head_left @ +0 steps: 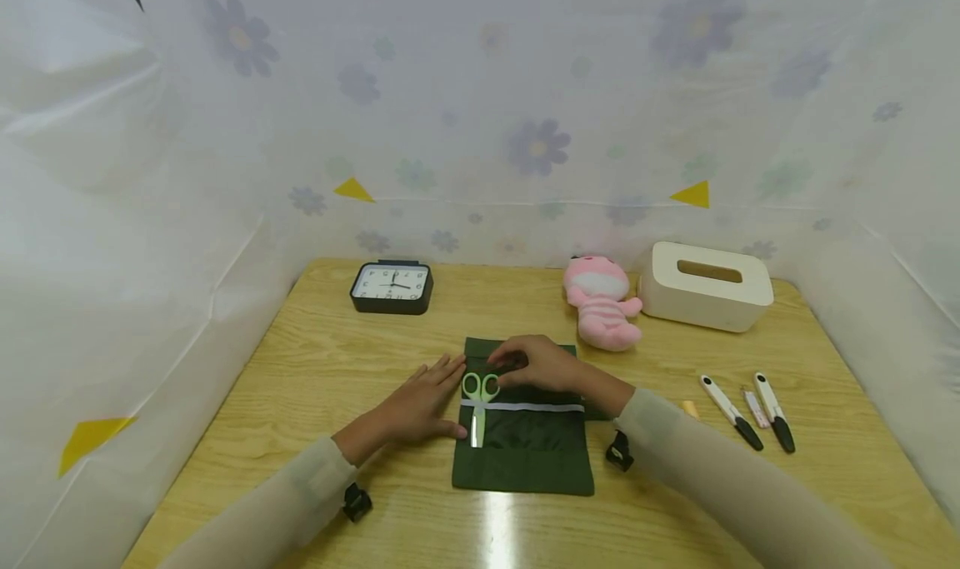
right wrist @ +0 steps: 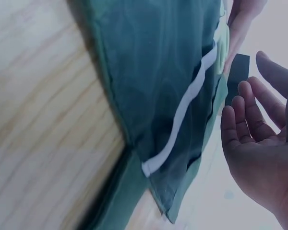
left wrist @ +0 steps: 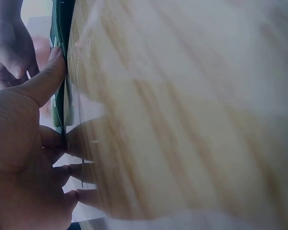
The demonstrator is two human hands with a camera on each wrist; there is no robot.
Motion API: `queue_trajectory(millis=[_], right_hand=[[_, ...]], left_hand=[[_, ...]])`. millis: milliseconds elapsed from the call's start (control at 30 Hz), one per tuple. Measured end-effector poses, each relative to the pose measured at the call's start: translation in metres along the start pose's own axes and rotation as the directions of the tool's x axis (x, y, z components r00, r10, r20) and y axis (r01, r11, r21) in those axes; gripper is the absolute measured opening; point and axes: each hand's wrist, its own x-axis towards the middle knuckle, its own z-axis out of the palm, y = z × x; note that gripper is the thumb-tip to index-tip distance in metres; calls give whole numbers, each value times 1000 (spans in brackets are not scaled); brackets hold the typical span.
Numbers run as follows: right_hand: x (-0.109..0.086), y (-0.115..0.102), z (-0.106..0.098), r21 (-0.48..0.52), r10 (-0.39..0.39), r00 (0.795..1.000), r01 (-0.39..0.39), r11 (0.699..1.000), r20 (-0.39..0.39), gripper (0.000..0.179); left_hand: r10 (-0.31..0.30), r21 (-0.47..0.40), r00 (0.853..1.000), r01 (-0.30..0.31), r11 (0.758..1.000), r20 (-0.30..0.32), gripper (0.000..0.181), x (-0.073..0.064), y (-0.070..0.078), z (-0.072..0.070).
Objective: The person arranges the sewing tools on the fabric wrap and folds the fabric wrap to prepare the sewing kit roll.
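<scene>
A dark green cloth pouch (head_left: 525,469) with a white elastic band (head_left: 536,406) lies flat on the table. Under the band, along the pouch's left side, sit light green scissors (head_left: 478,411), handles toward the far side and blades toward the near side. My left hand (head_left: 420,406) rests at the pouch's left edge with fingers spread; in the left wrist view its thumb (left wrist: 45,79) touches that edge. Over the far part of the pouch, beside the scissor handles, is my right hand (head_left: 543,365). Its fingers (right wrist: 254,115) are loosely bent with nothing between them.
Two white-and-black pen-like tools (head_left: 731,412) lie at the right, a small pinkish item (head_left: 756,408) between them. Farther back stand a black clock (head_left: 392,287), a pink plush toy (head_left: 602,302) and a white tissue box (head_left: 705,287). A green strap (right wrist: 117,191) extends from the pouch's right edge.
</scene>
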Motion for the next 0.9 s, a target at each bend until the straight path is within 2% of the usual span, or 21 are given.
queue_trajectory(millis=[167,400,533,767,900], right_hand=[[-11,2,-7,9,-17,1000,18,1000,-14,40],[-36,5,-21,66,-16,999,19,998,-46,42],[-50,10,-27,61,-8,997,12,998,-75,41],[-74,21,-41,23,-40,993,43,999,-112,42],[-92,26,-48,20,-24,992,26,999,-126,44]], left_hand=[[-4,1,1000,4,1000,-1,110,0,0,0],[7,9,1000,-7,1000,-10,109,0,1,-1],[13,5,1000,-13,1000,-11,108,0,2,-2],[15,9,1000,-15,1000,-17,108,1,1,-1],[18,12,1000,-18,1000,-18,108,0,0,0]])
